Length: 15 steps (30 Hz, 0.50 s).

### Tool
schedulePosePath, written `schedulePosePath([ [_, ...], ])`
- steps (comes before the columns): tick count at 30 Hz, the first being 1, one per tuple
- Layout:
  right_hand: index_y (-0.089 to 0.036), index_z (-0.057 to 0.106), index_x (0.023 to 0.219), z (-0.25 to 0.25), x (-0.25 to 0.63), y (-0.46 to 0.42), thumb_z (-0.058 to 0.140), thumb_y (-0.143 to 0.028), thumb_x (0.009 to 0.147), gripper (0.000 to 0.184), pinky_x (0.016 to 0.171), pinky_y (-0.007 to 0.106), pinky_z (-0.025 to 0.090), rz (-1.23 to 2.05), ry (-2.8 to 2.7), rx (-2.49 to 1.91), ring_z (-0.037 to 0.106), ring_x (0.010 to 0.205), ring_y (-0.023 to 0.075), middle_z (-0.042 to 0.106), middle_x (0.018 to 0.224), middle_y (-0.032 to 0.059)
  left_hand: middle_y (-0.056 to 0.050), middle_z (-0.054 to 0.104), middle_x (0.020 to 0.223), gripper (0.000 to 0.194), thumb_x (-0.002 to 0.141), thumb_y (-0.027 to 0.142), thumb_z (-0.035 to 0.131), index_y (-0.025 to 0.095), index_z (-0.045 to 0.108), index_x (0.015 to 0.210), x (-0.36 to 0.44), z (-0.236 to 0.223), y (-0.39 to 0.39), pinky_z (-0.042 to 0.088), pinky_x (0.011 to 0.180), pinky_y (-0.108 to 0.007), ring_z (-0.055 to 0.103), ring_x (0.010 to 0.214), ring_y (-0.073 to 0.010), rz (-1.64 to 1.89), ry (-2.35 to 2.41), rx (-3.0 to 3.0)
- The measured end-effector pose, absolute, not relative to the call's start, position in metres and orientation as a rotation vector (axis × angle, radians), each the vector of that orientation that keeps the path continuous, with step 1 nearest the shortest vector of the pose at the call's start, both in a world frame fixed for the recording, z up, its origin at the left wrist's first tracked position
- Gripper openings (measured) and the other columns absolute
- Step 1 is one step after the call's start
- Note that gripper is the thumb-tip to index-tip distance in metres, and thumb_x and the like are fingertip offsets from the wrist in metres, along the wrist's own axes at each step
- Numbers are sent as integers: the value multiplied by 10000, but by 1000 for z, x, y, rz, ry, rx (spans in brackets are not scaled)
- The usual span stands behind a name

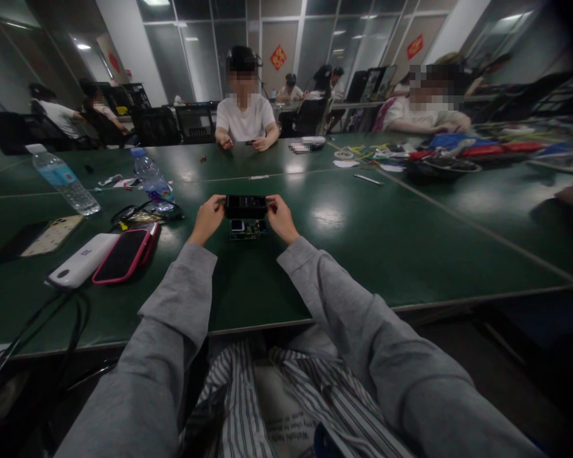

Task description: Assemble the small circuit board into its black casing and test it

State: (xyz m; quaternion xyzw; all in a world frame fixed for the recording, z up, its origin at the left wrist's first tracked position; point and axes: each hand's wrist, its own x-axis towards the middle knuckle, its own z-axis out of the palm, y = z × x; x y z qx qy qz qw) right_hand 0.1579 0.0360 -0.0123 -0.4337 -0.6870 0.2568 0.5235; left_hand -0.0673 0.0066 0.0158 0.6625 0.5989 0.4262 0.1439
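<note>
Between my hands is a small black rectangular casing (246, 207), its ends pinched by the fingers. My left hand (207, 220) grips its left end and my right hand (282, 220) its right end. Just below it in view, on the near side, a green circuit board (255, 231) with a small whitish part shows. The casing hides the board's far edge, and I cannot tell whether the two touch.
On the green table (363, 254), a pink-framed phone (124, 254), a white power bank (82, 259) and two bottles, one clear (64, 181) and one blue-capped (151, 180), stand left. A screwdriver-like rod (368, 180) lies right. Tangled cables (430, 156) lie far right. A person (246, 114) sits opposite.
</note>
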Motion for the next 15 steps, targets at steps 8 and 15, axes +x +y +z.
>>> schedulePosePath([
  [8, -192, 541, 984, -18, 163, 37, 447, -107, 780, 240, 751, 299, 437, 695, -1653, -1011, 559, 721, 150, 590, 773, -14, 11, 584, 598, 361, 861, 234, 507, 131, 653, 1174, -71, 19, 0, 374, 557, -241, 519, 539, -134, 1068, 1647, 1916],
  [15, -197, 536, 991, -18, 169, 32, 464, -154, 790, 217, 765, 322, 446, 714, -1750, -1068, 572, 748, 167, 600, 794, 1, 40, 513, 542, 377, 841, 235, 498, 107, 630, 1170, -75, 23, -6, 363, 548, -234, 485, 516, -123, 949, 1559, 1928],
])
